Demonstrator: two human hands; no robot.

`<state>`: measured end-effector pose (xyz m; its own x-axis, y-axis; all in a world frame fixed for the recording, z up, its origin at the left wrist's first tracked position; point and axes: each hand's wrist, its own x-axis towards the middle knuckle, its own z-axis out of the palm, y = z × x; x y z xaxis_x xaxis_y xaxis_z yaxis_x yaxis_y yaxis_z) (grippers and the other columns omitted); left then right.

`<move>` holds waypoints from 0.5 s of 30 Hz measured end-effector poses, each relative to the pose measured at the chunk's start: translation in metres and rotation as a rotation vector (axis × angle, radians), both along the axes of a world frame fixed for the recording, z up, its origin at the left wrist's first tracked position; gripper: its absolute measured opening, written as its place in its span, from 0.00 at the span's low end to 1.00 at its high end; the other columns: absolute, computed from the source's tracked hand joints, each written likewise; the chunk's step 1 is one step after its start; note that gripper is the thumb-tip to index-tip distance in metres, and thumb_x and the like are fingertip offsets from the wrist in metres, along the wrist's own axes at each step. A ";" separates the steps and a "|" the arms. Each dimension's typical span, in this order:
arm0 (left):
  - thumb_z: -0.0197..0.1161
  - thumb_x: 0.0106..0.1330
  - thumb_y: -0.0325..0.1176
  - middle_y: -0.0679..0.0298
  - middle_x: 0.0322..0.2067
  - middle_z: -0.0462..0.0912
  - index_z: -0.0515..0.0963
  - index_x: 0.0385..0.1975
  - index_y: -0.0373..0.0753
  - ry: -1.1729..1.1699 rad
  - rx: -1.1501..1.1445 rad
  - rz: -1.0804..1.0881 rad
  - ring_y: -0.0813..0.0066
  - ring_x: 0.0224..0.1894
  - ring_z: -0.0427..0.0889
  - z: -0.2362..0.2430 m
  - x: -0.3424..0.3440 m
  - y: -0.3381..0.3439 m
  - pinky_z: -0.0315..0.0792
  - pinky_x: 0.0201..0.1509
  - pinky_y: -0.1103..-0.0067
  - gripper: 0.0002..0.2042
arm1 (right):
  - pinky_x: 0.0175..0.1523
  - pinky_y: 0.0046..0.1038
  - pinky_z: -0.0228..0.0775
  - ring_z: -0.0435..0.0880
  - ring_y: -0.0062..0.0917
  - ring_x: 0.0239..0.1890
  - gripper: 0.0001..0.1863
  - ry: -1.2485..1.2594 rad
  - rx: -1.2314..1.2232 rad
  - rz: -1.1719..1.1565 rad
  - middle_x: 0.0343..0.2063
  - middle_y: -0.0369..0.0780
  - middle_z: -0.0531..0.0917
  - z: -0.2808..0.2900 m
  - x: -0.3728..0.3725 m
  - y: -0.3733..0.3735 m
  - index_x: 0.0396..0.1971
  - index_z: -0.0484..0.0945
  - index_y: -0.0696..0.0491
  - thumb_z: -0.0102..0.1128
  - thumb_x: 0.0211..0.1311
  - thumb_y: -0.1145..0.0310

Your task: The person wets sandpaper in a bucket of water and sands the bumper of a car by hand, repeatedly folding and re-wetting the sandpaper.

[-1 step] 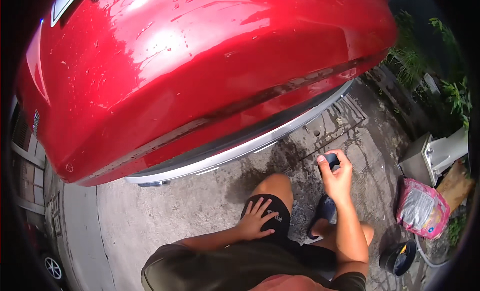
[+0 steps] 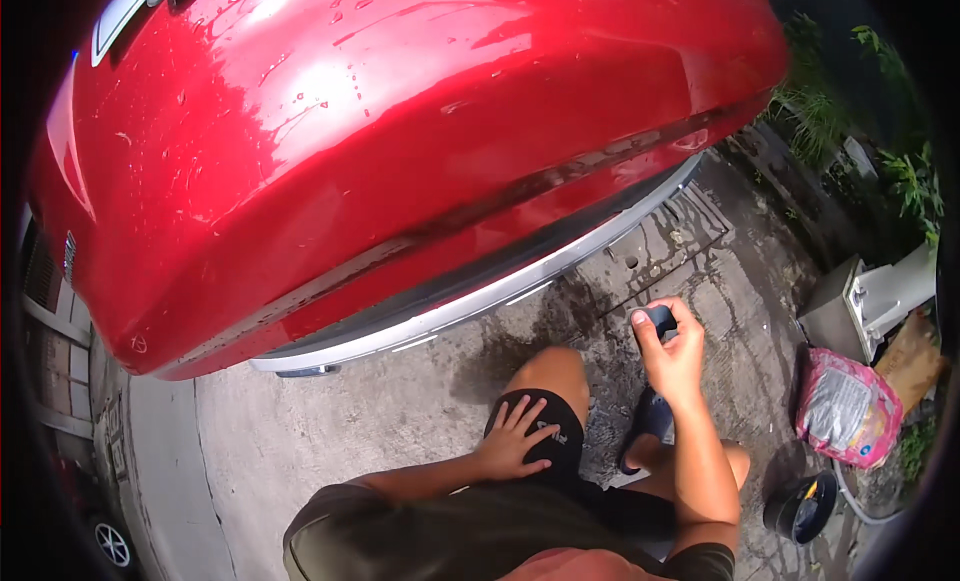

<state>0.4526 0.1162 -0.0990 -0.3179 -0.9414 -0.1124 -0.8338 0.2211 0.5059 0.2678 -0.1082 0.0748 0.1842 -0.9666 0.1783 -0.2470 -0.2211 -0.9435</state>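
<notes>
My left hand (image 2: pixel 516 440) lies flat on the black shorts (image 2: pixel 553 433) over my left thigh, fingers spread. Held out past my right knee, my right hand (image 2: pixel 676 356) pinches a small dark blue-grey piece (image 2: pixel 660 319) between thumb and fingers. Its kind is unclear, and the fingers partly cover it. The piece is apart from the red car (image 2: pixel 480 161) in front of me. Water drops dot the car's glossy paint, and dark wet streaks run along its lower ledge. A silver trim strip (image 2: pixel 520 283) edges the car's bottom.
Wet patches darken the concrete ground (image 2: pixel 330 421). To the right stand a black bucket (image 2: pixel 800 507), a pink-and-silver bag (image 2: pixel 848 408) and a grey metal post base (image 2: pixel 838 306), with green plants (image 2: pixel 912 193) beyond. Another car's wheel (image 2: pixel 112 544) shows at the lower left.
The view has shifted slightly, so the car sits a little differently in it. Both hands keep their pose.
</notes>
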 end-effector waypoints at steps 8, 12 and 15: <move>0.55 0.69 0.61 0.58 0.78 0.45 0.61 0.73 0.56 -0.078 0.003 -0.307 0.40 0.79 0.36 0.002 0.013 0.010 0.36 0.71 0.32 0.35 | 0.23 0.21 0.64 0.71 0.11 0.17 0.09 0.071 -0.067 -0.012 0.16 0.33 0.79 0.000 0.009 0.006 0.37 0.80 0.56 0.66 0.66 0.67; 0.61 0.64 0.58 0.66 0.78 0.50 0.60 0.74 0.57 -0.067 -0.011 -0.624 0.51 0.80 0.40 -0.008 0.048 0.018 0.36 0.71 0.32 0.38 | 0.24 0.25 0.69 0.78 0.19 0.17 0.09 -0.036 0.056 0.127 0.18 0.40 0.82 -0.035 0.019 0.003 0.38 0.79 0.57 0.65 0.67 0.67; 0.58 0.64 0.58 0.67 0.76 0.56 0.62 0.73 0.55 0.065 -0.070 -0.696 0.56 0.79 0.46 -0.018 0.078 0.043 0.32 0.72 0.36 0.37 | 0.25 0.27 0.69 0.79 0.21 0.17 0.09 0.019 0.073 0.273 0.19 0.41 0.81 -0.037 0.035 0.009 0.37 0.78 0.56 0.64 0.68 0.66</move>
